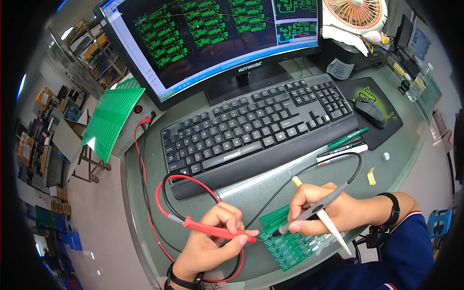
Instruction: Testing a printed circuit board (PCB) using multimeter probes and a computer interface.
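A green printed circuit board panel (286,252) lies near the front edge of the desk. My left hand (205,249) is closed round a red test probe (212,230), its tip at the board's left edge. In my right hand (350,212) is a grey-and-black test probe (313,210), pointing down at the upper left part of the board. A slim white pen-like stick (332,227) with a yellow end also sits between the fingers of that hand. Whether either metal tip touches the board is too small to tell.
Red and black probe leads (141,159) loop over the desk. Beyond the hands are a black keyboard (256,125), a monitor (217,34) showing a board layout, a mouse (369,112) and pens (345,145). At left stands a green ribbed panel (113,121); a small fan (355,12) is at back right.
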Action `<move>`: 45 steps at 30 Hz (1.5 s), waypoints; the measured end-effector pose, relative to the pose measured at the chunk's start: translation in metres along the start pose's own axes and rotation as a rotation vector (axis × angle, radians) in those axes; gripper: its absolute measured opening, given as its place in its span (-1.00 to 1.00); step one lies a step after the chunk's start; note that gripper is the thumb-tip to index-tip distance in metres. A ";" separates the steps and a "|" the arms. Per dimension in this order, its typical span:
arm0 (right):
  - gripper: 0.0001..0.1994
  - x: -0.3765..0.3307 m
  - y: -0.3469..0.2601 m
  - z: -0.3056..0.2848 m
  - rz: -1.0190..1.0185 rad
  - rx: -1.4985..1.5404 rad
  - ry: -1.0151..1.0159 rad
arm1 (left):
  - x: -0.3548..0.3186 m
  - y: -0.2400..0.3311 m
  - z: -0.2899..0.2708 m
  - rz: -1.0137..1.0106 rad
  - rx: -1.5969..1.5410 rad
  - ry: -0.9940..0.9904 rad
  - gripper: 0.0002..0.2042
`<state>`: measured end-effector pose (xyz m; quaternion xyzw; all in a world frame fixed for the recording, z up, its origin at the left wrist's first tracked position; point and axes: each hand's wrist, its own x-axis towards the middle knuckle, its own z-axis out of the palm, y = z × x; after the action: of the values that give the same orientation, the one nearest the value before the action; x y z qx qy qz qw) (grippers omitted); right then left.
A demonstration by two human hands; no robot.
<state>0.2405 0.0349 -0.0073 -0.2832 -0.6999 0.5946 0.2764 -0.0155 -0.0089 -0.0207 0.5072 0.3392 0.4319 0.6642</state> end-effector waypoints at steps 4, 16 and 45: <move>-0.78 0.001 0.000 0.001 -0.007 -0.032 -0.008 | 0.000 -0.001 -0.001 0.003 0.016 0.002 -0.81; -0.77 0.001 -0.001 -0.002 0.006 -0.121 -0.087 | 0.000 -0.002 0.001 0.016 0.064 -0.002 -0.82; -0.76 0.000 -0.003 -0.002 -0.003 -0.184 -0.072 | 0.000 -0.001 0.000 0.033 0.144 -0.028 -0.83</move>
<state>0.2418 0.0360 -0.0044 -0.2849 -0.7615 0.5369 0.2250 -0.0148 -0.0087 -0.0217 0.5653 0.3517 0.4100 0.6234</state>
